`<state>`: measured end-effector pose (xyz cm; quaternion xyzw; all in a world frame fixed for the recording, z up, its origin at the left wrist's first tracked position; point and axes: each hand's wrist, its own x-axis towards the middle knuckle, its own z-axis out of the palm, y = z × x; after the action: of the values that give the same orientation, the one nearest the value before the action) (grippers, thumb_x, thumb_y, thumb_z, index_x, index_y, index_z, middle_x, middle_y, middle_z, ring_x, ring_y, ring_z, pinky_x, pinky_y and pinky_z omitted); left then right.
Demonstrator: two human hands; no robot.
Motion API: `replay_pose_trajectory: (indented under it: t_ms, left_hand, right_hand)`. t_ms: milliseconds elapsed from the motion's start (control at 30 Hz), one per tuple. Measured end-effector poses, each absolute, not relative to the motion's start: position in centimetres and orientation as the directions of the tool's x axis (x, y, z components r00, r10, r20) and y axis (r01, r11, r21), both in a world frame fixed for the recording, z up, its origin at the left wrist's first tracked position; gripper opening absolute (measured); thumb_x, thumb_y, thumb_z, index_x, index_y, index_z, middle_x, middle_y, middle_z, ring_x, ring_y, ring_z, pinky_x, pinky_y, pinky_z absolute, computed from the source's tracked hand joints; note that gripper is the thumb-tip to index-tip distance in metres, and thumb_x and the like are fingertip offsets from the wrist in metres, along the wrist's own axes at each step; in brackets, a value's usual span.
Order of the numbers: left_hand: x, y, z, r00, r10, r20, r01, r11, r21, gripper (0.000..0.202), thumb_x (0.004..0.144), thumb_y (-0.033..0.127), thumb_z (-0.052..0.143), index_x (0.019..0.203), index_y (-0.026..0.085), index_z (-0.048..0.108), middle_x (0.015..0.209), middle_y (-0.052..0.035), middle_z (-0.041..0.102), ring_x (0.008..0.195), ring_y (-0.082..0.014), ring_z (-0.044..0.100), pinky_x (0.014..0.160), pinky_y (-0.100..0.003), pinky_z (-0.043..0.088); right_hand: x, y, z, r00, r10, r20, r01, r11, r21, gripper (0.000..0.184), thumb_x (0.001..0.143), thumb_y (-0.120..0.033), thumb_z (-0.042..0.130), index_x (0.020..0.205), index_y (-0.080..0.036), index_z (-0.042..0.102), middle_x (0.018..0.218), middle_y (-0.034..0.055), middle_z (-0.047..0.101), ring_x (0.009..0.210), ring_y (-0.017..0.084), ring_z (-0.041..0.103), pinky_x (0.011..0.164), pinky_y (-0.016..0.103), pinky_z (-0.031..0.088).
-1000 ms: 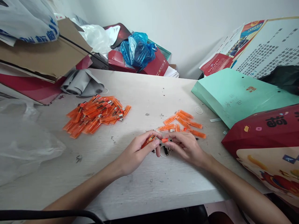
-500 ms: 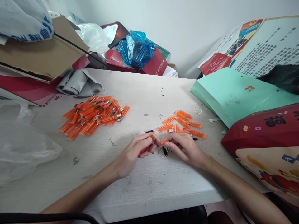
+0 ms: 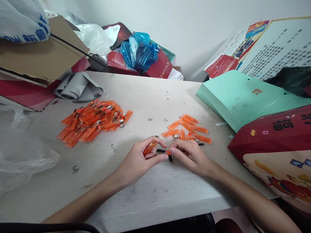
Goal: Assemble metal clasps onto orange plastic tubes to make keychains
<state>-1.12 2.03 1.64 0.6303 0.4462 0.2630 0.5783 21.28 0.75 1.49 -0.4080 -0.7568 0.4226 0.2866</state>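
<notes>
My left hand [image 3: 143,155] is curled round a translucent orange lighter [image 3: 149,147], its thumb stretched toward my right hand. My right hand [image 3: 190,154] pinches a small orange-red piece [image 3: 168,152] at its fingertips, close to the left thumb. What exactly the piece is, I cannot make out. Under the fingertips lie small black parts [image 3: 160,150] and a white ring [image 3: 169,162]. Just beyond my right hand, several orange lighters [image 3: 190,125] are scattered, some with metal caps. A large heap of orange lighters [image 3: 93,121] lies to the left.
A clear plastic bag [image 3: 24,155] lies at the left, with a grey rolled sheet [image 3: 77,87] behind it. Cardboard and red boxes [image 3: 164,66] and a blue bag [image 3: 139,51] line the back. A green paper bag [image 3: 233,97] and a red bag [image 3: 274,129] flank the right.
My left thumb and index finger have spread apart, showing more of the lighter in that hand. My right hand stays nearly in place with the small piece. The view has shifted slightly.
</notes>
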Motion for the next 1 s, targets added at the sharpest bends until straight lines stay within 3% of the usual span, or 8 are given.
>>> replay_pose_trajectory:
  t_ms: [300,533,667,833,1000]
  left_hand:
    - [-0.82,2.0,2.12,0.476,0.865,-0.157,0.183,0.077,0.98,0.008,0.089,0.033,0.075,0.095,0.027,0.073,0.065,0.0067,0.044,0.055,-0.0094,0.031,0.055,-0.024,0.032]
    - [-1.15,2.04,1.91,0.513,0.847,-0.137,0.209,0.032,0.977,0.012,0.095,0.036,0.069,0.092,0.026,0.074,0.068,0.0058,0.05,0.058,-0.0088,0.036,0.059,-0.024,0.036]
    - [-1.5,2.15,1.8,0.505,0.847,-0.168,0.232,0.054,0.971,0.014,0.096,0.038,0.067,0.097,0.025,0.074,0.073,0.0054,0.055,0.063,-0.0086,0.041,0.063,-0.023,0.038]
    - [-1.61,2.28,1.8,0.471,0.864,-0.176,0.211,0.084,0.974,0.017,0.096,0.04,0.067,0.097,0.024,0.072,0.08,0.005,0.06,0.065,-0.0077,0.045,0.065,-0.022,0.04]
    - [-1.52,2.29,1.9,0.451,0.876,-0.171,0.243,0.064,0.968,0.017,0.094,0.04,0.071,0.092,0.022,0.073,0.08,0.0043,0.061,0.068,-0.0088,0.048,0.067,-0.024,0.041]
  right_hand:
    - [21.02,0.66,1.39,-0.482,0.873,0.074,0.352,0.271,-0.896,0.031,0.107,-0.035,0.049,0.087,-0.017,0.065,0.071,-0.0031,0.055,0.062,0.008,0.046,0.06,0.023,0.035]
    - [21.07,0.66,1.34,-0.495,0.864,0.092,0.328,0.283,-0.901,0.034,0.107,-0.034,0.048,0.081,-0.017,0.06,0.07,-0.003,0.053,0.063,0.008,0.047,0.061,0.022,0.037]
    - [21.24,0.63,0.93,-0.475,0.874,0.102,0.35,0.294,-0.89,0.024,0.104,-0.038,0.057,0.093,-0.018,0.064,0.072,-0.0039,0.054,0.062,0.007,0.047,0.057,0.02,0.036]
    - [21.27,0.61,0.72,-0.414,0.878,0.239,0.389,0.408,-0.826,0.023,0.095,-0.035,0.072,0.108,-0.017,0.065,0.061,-0.0106,0.032,0.05,0.005,0.028,0.047,0.02,0.023]
    - [21.26,0.51,0.68,-0.413,0.853,0.318,0.391,0.481,-0.784,0.018,0.097,-0.03,0.069,0.11,-0.017,0.068,0.063,-0.0089,0.04,0.053,0.004,0.032,0.049,0.019,0.027]
